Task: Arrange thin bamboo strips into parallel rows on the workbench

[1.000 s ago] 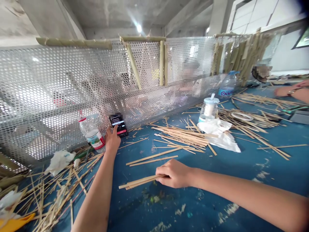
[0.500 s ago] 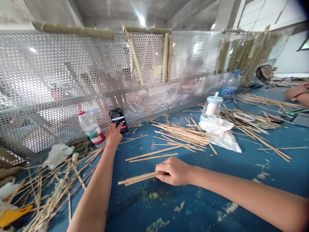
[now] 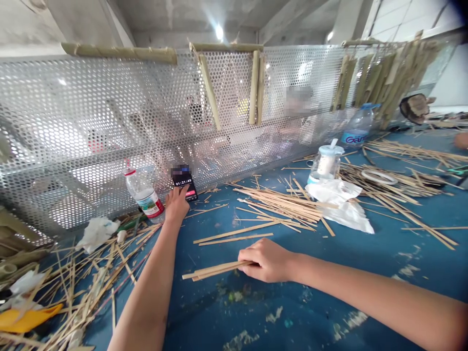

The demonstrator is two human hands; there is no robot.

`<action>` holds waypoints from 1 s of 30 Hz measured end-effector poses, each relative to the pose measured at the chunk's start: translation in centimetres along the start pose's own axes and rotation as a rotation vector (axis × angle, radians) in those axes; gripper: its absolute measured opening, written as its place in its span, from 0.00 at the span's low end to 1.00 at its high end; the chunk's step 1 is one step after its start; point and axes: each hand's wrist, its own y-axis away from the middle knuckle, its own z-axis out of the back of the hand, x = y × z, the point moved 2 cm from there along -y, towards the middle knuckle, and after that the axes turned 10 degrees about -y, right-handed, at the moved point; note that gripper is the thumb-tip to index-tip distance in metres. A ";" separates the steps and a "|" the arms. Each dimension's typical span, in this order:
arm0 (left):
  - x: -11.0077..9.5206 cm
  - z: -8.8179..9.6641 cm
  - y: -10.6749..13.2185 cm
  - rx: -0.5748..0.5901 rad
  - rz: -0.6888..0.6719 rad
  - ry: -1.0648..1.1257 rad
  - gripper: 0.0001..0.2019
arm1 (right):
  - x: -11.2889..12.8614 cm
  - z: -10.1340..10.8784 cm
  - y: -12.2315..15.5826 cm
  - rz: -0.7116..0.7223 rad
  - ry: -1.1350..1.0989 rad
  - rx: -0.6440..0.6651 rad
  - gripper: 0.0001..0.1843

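Observation:
My left hand (image 3: 177, 204) reaches out to a smartphone (image 3: 185, 183) that leans against the perforated metal screen. A finger rests on the lower part of its display, where timer digits and a red button show. This hand holds nothing, and its fingers are apart. Closer to me, my right hand (image 3: 265, 261) is closed around the right end of a few thin bamboo strips (image 3: 210, 270), which point left just over the blue table. Two loose bamboo strips (image 3: 236, 238) lie just beyond it, and a pile of strips (image 3: 278, 202) sits farther back.
A plastic bottle (image 3: 149, 202) stands left of the phone. Bamboo scraps (image 3: 91, 282) litter the left side. Right of centre are a lidded cup (image 3: 325, 165), white tissue (image 3: 343, 209), a large water bottle (image 3: 358, 129) and more strips (image 3: 387, 183). Another person's hand (image 3: 461, 140) shows at the far right.
The phone display has changed to large timer digits. The whole scene has shifted slightly right in view. Both hands keep their places, and the other person's hand has moved mostly out of view.

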 end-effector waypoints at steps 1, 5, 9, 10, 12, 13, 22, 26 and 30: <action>0.1 0.1 0.0 -0.016 0.028 0.015 0.27 | 0.0 0.0 0.0 0.001 0.002 0.000 0.09; 0.5 0.4 0.2 -0.092 0.151 0.109 0.29 | 0.2 0.1 -0.2 -0.022 0.007 0.003 0.11; 0.6 2.9 -0.4 -0.173 0.217 0.244 0.24 | 0.3 0.3 -0.5 -0.053 0.036 0.013 0.12; 0.7 4.3 -1.1 -0.209 0.224 0.276 0.21 | 0.3 0.4 -0.6 -0.052 0.053 0.016 0.13; 0.9 8.7 -3.0 -0.308 0.238 0.332 0.17 | 0.4 0.6 -0.8 -0.048 0.103 0.027 0.13; 1.0 11.5 -4.0 -0.369 0.249 0.353 0.18 | 0.5 0.7 -0.9 -0.048 0.131 0.036 0.13; -3.9 28.1 4.4 -0.155 -0.380 0.259 0.14 | 0.6 0.4 -0.7 0.065 0.297 0.022 0.13; -7.1 21.7 15.0 0.241 -0.679 -0.041 0.22 | 0.4 0.1 -0.9 0.151 0.398 0.078 0.10; -7.5 17.1 18.5 0.406 -0.641 -0.180 0.13 | 0.4 0.0 -1.0 0.206 0.480 0.108 0.10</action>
